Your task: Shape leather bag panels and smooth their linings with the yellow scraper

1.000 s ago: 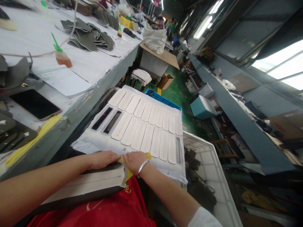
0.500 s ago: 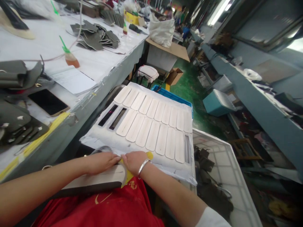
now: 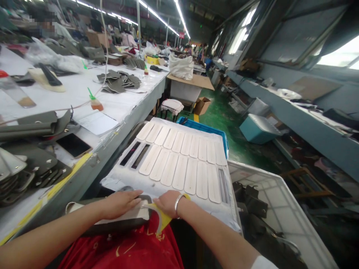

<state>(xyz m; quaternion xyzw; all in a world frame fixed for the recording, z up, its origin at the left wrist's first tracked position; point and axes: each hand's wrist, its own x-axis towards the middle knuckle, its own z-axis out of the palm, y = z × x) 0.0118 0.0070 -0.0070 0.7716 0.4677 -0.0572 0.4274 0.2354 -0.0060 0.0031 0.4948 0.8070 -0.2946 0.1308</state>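
Progress looks partial tbh: our left hand [image 3: 123, 204] lies flat on the grey-and-white piece [image 3: 141, 214] above our red apron [image 3: 131, 249], while our right hand [image 3: 167, 203] grips a yellow sheet [image 3: 165, 219] at its end. Two rows of white strips [image 3: 171, 166] sit on the board [image 3: 126, 175], probably unused. Our left arm [image 3: 67, 224] covers loads, so can't tell if the sheet's stuck.

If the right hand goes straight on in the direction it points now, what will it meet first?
The right hand would probably meet the left hand first, though the depth between them is unclear.
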